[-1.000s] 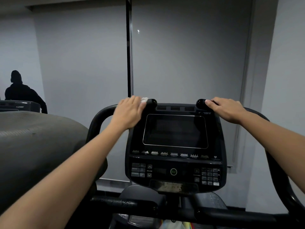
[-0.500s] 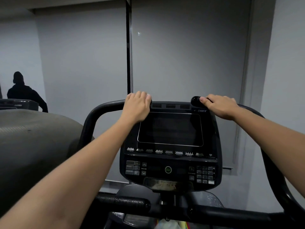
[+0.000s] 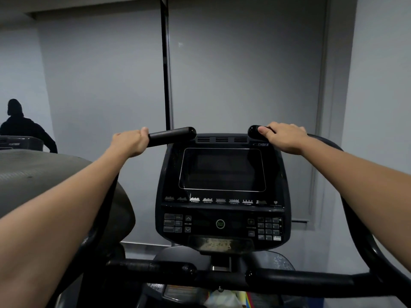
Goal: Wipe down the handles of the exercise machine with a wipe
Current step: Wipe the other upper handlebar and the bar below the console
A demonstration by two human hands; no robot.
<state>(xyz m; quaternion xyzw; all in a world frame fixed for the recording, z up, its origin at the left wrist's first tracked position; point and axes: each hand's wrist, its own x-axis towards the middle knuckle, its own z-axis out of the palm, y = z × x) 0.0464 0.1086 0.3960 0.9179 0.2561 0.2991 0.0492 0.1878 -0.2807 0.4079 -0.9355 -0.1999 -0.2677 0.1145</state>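
Note:
The exercise machine's black left handle juts toward the console. My left hand grips this handle a hand's width back from its rounded tip, fingers wrapped over the top. No wipe shows; anything under the palm is hidden. My right hand holds the right handle near its inner tip, fingers curled over it and the thumb pointing at the tip. Both handles curve outward and down past my forearms.
A dark screen and button panel fill the console between the handles. A lower crossbar runs below it. The grey housing of a neighbouring machine bulges at left. A person in dark clothes stands far left by the grey wall.
My left hand slid outward along the left handle, away from the console, uncovering the handle's inner tip. The white wipe edge seen earlier is now out of sight. My right hand stayed put.

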